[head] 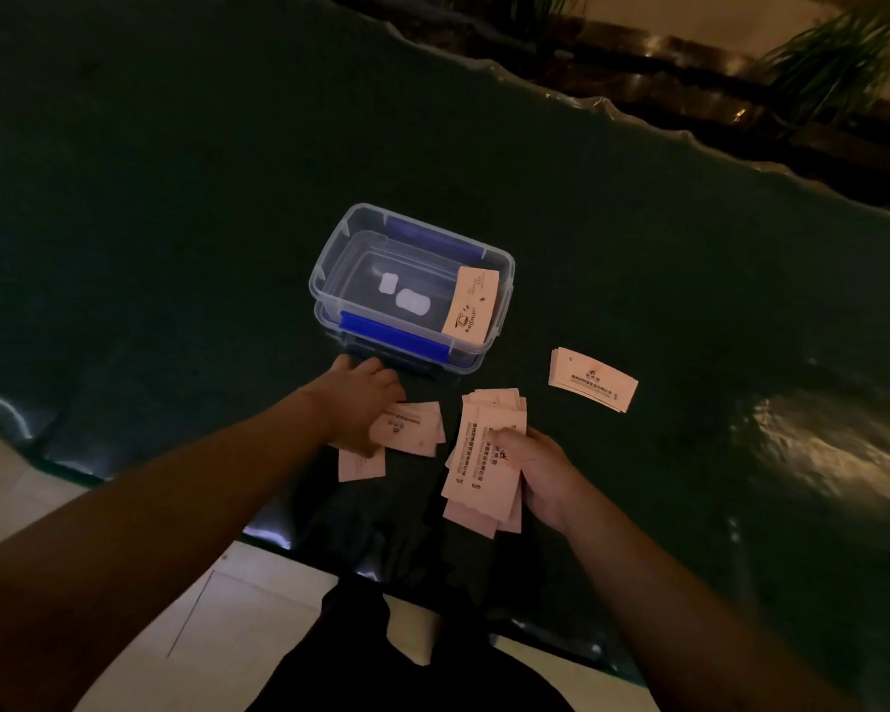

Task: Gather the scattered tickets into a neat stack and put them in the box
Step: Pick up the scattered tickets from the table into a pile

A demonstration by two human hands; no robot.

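Observation:
Pale pink tickets lie on a dark table. My right hand (540,470) holds an uneven bundle of tickets (484,470), thumb on top. My left hand (361,403) presses down on a few loose tickets (412,429) in front of the box; whether it grips them I cannot tell. Another ticket (361,465) pokes out below that hand. A small separate pile of tickets (592,380) lies to the right. The clear plastic box (330,269) with blue clips stands open behind the hands. One ticket (471,305) leans inside against its right wall.
The dark glossy table (176,197) has a wavy edge, near and far. Potted plants (833,59) and a wooden ledge stand beyond the far edge. Light floor tiles (258,608) and my dark trousers show below the near edge.

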